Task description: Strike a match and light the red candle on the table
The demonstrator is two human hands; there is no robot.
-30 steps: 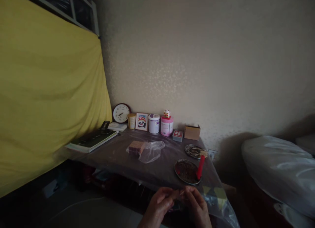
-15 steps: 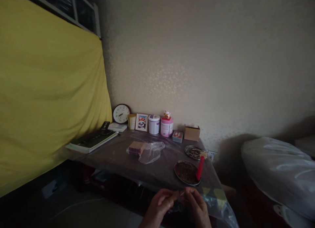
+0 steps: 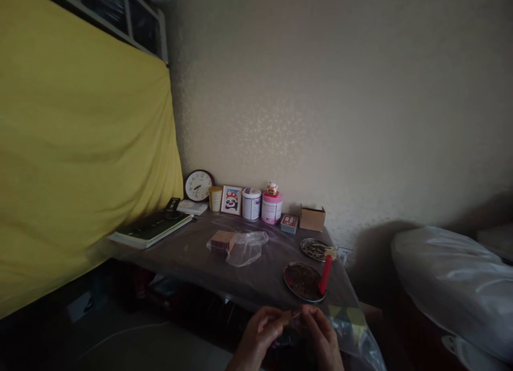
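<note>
My left hand [image 3: 264, 328] is closed on a small brown matchbox [image 3: 286, 318], held low in front of the table's near edge. Close beside it, the fingers of my right hand [image 3: 319, 327] pinch a thin pale matchstick [image 3: 296, 313] near the box's side; its tip is too small to make out. Beyond the hands, a red candle [image 3: 325, 275] stands tilted at the right rim of a round metal plate [image 3: 287, 279] with a dark, stained surface. A second plate [image 3: 303, 249] behind it bears several loose matchsticks [image 3: 320, 249].
A pack of small brown boxes [image 3: 222, 241] lies in clear plastic wrap [image 3: 248, 248] mid-table. At the back stand a clock [image 3: 199, 185], a framed panda picture [image 3: 231, 200], two tins and a cardboard box [image 3: 312, 218]. A large book [image 3: 154, 231] lies left, beside a yellow curtain [image 3: 88, 146].
The view has shifted very slightly. Both hands keep nearly the same place and grip, with the matchbox and matchstick still held close together.
</note>
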